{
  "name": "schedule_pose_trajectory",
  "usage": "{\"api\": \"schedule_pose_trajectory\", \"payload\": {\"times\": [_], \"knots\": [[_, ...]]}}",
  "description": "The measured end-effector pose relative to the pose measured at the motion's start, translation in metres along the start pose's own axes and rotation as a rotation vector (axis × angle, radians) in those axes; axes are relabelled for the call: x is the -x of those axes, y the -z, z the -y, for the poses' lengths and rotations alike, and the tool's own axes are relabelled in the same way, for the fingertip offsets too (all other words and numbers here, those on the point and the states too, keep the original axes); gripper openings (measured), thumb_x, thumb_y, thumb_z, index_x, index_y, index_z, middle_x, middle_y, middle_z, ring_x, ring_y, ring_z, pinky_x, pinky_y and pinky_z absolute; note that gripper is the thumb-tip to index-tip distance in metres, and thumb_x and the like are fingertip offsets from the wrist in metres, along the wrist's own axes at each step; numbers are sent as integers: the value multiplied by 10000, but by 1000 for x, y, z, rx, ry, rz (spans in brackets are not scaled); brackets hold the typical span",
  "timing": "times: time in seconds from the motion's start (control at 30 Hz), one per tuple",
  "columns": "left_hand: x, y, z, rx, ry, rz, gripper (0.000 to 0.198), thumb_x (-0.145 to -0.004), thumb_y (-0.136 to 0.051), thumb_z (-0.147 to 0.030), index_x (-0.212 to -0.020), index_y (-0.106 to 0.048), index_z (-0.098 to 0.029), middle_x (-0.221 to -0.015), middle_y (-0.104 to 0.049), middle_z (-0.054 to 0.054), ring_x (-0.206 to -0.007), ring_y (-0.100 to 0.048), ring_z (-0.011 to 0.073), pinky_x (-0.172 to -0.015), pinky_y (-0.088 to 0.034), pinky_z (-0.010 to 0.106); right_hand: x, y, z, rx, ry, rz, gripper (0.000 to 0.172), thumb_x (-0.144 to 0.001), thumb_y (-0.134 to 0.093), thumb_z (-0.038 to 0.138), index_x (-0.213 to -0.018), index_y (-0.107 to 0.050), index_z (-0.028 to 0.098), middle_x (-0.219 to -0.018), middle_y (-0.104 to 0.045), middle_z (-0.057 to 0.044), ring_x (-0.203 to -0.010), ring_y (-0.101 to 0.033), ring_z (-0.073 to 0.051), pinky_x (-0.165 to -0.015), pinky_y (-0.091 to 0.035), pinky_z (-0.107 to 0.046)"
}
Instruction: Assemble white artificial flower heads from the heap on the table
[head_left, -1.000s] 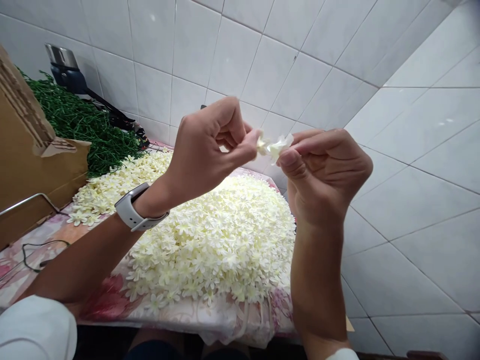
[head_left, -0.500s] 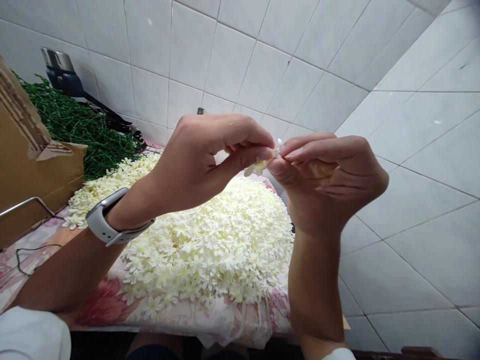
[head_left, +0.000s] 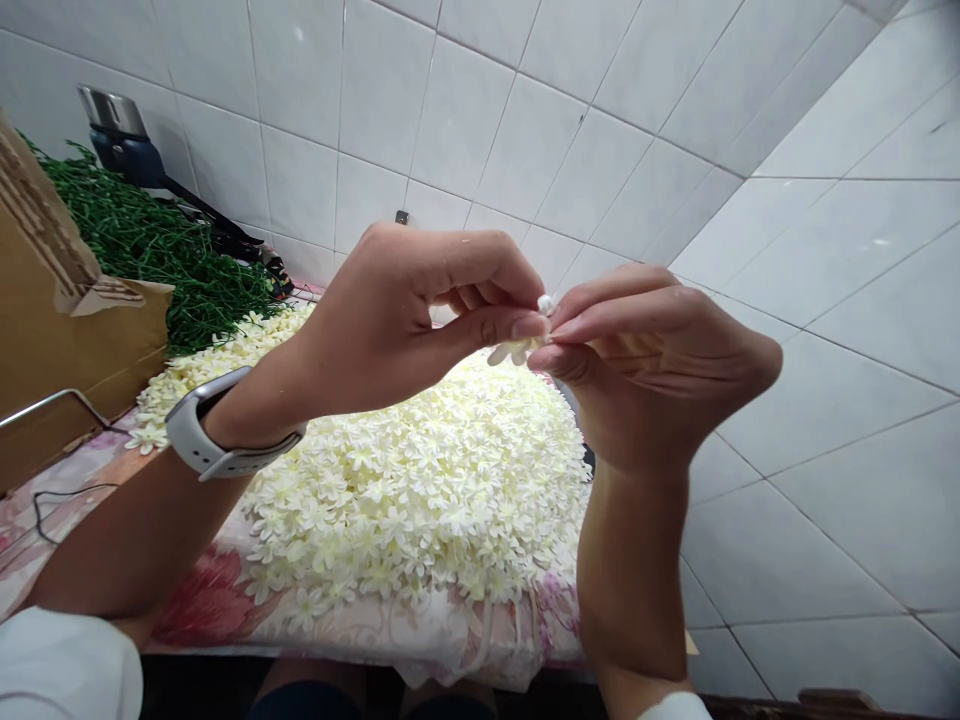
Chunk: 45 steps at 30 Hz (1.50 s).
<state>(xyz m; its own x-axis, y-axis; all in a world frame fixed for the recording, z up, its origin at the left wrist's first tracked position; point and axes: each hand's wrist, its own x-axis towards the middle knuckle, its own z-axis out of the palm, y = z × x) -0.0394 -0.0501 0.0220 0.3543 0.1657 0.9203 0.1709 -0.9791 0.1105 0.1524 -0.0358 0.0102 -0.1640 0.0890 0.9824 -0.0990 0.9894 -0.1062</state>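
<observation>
My left hand, with a white smartwatch on its wrist, and my right hand meet in the air above the pile. Their fingertips pinch a small cream fabric flower, whose petals poke out below the fingers. A tiny white bead-like tip shows above, between the fingers, and the flower's centre is hidden. Below my hands lies a large heap of similar cream flowers, which neither hand touches.
The heap lies on a pink floral cloth. Behind it are a mass of thin green stems and a dark blue bottle. A cardboard box stands at the left, and white tiled walls rise behind and to the right.
My hands have come closer together. The flower, open and visible a second ago, now sits lower and mostly hidden in the pinch, with only a small white tip showing above.
</observation>
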Motion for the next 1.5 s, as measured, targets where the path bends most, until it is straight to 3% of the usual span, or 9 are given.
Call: {"api": "schedule_pose_trajectory", "payload": {"times": [0.3, 0.5, 0.63, 0.7, 0.83, 0.9, 1.2, 1.37, 1.5], "knots": [[2, -12, 1, 76, 99, -103, 148, -753, -838, -131, -761, -707, -201, -637, -691, -27, -541, -642, 99, -525, -558, 201, 0, 2, -11, -155, -40, 11, 168, -759, -890, 269, -811, -735, 230, -713, -701, 18, -652, -651, -118, -551, -540, -276], [8, -17, 14, -14, 240, -300, 163, -716, -852, -108, -723, -703, -173, -651, -666, -7, -613, -646, 119, -581, -561, 259, 3, 3, -14, 70, -153, -115, 224, -862, -789, 397, -781, -627, 267, -728, -597, 20, -686, -613, -134, -588, -505, -305], [12, -16, 36, 37, 347, -360, 145, -732, -844, -109, -728, -709, -163, -693, -691, 8, -636, -651, 118, -611, -566, 272, 6, 16, -29, 163, -253, -178, 184, -823, -830, 277, -792, -652, 237, -765, -636, 11, -735, -622, -138, -645, -517, -311], [15, -15, 49, 56, 395, -303, 120, -755, -827, -125, -742, -713, -161, -691, -695, 11, -618, -643, 111, -590, -546, 262, 7, 25, -38, 246, -387, -24, 155, -809, -834, 256, -802, -685, 216, -773, -672, 4, -723, -624, -134, -670, -526, -313], [25, -17, 73, -9, 488, 16, 62, -796, -759, -133, -750, -728, -160, -620, -681, -5, -546, -601, 94, -539, -492, 240, 9, 37, -47, 429, -573, 493, 67, -891, -687, 164, -852, -735, 189, -867, -734, -33, -723, -618, -136, -658, -485, -314], [30, -19, 81, -68, 509, 103, 57, -811, -722, -138, -760, -735, -161, -605, -679, -7, -532, -586, 87, -523, -466, 226, 9, 37, -46, 495, -550, 556, 140, -908, -630, 122, -850, -742, 181, -869, -744, -38, -748, -622, -144, -677, -475, -320], [22, -24, 64, 191, 553, -74, 187, -820, -805, -306, -893, -725, -153, -833, -746, 39, -731, -692, 110, -691, -603, 253, 10, 19, -47, 338, -556, 374, 341, -829, -788, 498, -847, -726, 164, -804, -734, -19, -670, -612, -119, -632, -504, -307], [19, -28, 56, 251, 546, -140, 329, -765, -855, -452, -897, -706, -190, -802, -737, 16, -724, -702, 116, -671, -624, 261, 10, 13, -50, 124, -603, 200, 358, -741, -871, 471, -890, -716, 186, -813, -721, -14, -720, -654, -137, -644, -546, -323], [21, -34, 57, 158, 384, -198, 233, -772, -869, -333, -892, -698, -229, -765, -722, -17, -694, -691, 100, -634, -613, 263, 11, 10, -50, -57, -624, 119, 297, -712, -903, 389, -780, -679, 206, -777, -703, -5, -710, -664, -143, -655, -582, -343]]}}
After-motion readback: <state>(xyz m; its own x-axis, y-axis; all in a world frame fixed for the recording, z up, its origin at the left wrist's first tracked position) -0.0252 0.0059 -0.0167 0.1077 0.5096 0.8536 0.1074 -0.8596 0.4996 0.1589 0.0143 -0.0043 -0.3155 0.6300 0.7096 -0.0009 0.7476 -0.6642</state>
